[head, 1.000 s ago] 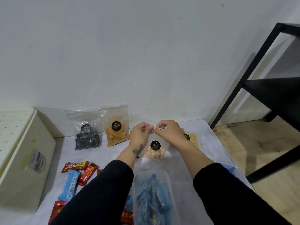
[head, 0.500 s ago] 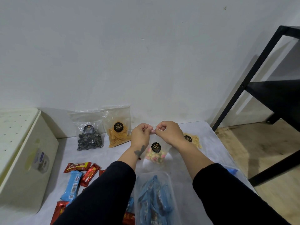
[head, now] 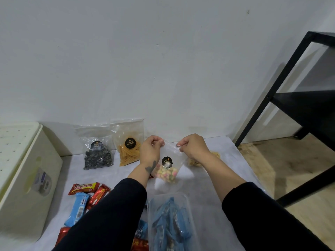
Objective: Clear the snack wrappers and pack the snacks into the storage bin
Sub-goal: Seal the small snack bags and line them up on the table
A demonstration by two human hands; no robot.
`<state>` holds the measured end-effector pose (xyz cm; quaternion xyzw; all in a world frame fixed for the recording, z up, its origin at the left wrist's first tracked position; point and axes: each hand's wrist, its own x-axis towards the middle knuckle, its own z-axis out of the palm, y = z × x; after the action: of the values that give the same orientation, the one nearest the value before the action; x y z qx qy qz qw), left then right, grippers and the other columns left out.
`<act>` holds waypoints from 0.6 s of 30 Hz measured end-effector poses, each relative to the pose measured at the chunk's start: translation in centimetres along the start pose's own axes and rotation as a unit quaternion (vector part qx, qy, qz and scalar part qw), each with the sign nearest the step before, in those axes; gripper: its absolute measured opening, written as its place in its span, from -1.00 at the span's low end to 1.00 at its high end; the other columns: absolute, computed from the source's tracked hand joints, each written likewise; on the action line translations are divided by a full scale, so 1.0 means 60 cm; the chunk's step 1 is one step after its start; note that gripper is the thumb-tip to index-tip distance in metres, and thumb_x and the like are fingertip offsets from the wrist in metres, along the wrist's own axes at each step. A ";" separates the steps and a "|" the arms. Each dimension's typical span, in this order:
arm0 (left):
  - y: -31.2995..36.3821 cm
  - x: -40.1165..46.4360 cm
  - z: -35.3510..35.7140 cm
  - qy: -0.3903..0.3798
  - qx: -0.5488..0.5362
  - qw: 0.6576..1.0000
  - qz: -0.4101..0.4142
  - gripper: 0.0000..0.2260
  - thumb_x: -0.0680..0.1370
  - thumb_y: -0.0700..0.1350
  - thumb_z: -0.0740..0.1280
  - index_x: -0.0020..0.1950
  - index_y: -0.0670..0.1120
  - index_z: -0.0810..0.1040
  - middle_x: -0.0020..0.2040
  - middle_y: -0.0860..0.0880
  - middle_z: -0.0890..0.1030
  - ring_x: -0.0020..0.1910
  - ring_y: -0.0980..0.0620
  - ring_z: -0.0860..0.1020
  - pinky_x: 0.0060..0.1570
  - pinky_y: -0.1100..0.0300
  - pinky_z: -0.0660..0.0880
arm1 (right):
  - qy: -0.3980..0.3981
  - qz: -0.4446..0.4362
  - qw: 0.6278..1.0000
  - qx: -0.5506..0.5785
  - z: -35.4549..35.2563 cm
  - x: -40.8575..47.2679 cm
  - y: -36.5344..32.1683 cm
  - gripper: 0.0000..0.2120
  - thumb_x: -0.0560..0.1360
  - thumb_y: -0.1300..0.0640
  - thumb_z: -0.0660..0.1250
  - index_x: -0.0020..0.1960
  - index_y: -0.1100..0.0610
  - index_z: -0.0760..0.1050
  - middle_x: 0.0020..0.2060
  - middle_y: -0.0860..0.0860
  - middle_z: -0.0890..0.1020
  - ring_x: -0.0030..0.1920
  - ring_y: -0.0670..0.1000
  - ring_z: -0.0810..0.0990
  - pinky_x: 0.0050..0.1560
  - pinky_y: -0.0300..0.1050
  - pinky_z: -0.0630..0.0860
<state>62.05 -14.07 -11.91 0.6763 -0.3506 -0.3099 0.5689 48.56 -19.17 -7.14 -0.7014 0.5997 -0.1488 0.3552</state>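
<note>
While both hands pinch the clear biscuit bag's (head: 167, 160) top corners, left hand (head: 151, 149) at 10, right hand (head: 193, 146) at 2, step looks like opening it; next likely emptying into the clear bin (head: 190, 214) at 6.

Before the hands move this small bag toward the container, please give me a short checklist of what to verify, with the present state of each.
1. Left hand has a grip on the bag's top edge: ok.
2. Right hand has a grip on the other top corner: ok.
3. Bag of mixed biscuits is sealed along the top: cannot tell.
4. Biscuits sit at the bag's bottom, away from the opening: ok.
5. Clear container has free room: not ok, blue packets fill it.
6. Other snack bags stand clear of the path: ok.
</note>
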 end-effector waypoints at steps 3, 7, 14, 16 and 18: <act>0.005 0.003 0.004 0.005 0.011 1.000 0.004 -0.93 0.54 -0.23 0.32 -0.13 -0.11 0.55 -0.24 0.01 0.61 -0.16 0.04 0.61 -0.14 0.31 0.46 | 0.012 0.019 1.000 0.021 -0.001 -0.001 0.003 -0.83 0.40 0.35 0.39 -0.13 0.12 0.68 -0.08 0.08 0.70 -0.01 0.06 0.65 0.03 -0.18 0.56; 0.015 -0.006 0.012 0.078 0.041 0.996 -0.004 -0.88 0.53 -0.10 0.36 -0.03 -0.12 0.47 -0.23 0.07 0.51 -0.22 0.10 0.50 -0.22 0.33 0.39 | 0.020 0.019 0.998 0.060 0.000 -0.009 0.002 -0.81 0.42 0.36 0.36 -0.07 0.16 0.68 -0.05 0.10 0.69 -0.10 0.01 0.60 -0.07 -0.25 0.46; 0.016 -0.008 0.026 -0.024 -0.013 0.996 -0.083 -0.80 0.58 -0.07 0.26 -0.21 -0.10 0.55 -0.32 -0.01 0.60 -0.30 0.03 0.55 -0.32 0.18 0.46 | -0.015 0.001 0.992 0.124 0.003 -0.023 -0.010 -0.87 0.45 0.22 0.37 -0.04 0.14 0.67 -0.22 0.00 0.64 -0.17 -0.02 0.57 -0.07 -0.19 0.49; 0.020 -0.012 0.023 -0.026 -0.047 0.994 -0.095 -0.82 0.59 -0.13 0.25 -0.17 -0.14 0.55 -0.32 -0.03 0.59 -0.33 0.07 0.53 -0.39 0.25 0.44 | -0.010 0.004 0.991 0.135 0.005 -0.023 -0.008 -0.89 0.46 0.14 0.37 -0.15 0.14 0.66 -0.35 -0.02 0.60 -0.25 0.00 0.55 -0.15 -0.14 0.49; 0.019 -0.016 0.020 -0.035 -0.052 0.993 -0.098 -0.83 0.59 -0.15 0.25 -0.14 -0.17 0.55 -0.31 -0.04 0.60 -0.33 0.07 0.54 -0.36 0.24 0.47 | 0.005 0.006 0.993 0.116 0.009 -0.020 -0.006 -0.85 0.47 0.15 0.36 -0.22 0.19 0.64 -0.39 0.00 0.58 -0.29 0.02 0.52 -0.16 -0.11 0.48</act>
<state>60.38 -14.09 -10.95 0.6654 -0.2859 -0.4053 0.5579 48.87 -17.86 -7.00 -0.6510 0.5847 -0.2186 0.4320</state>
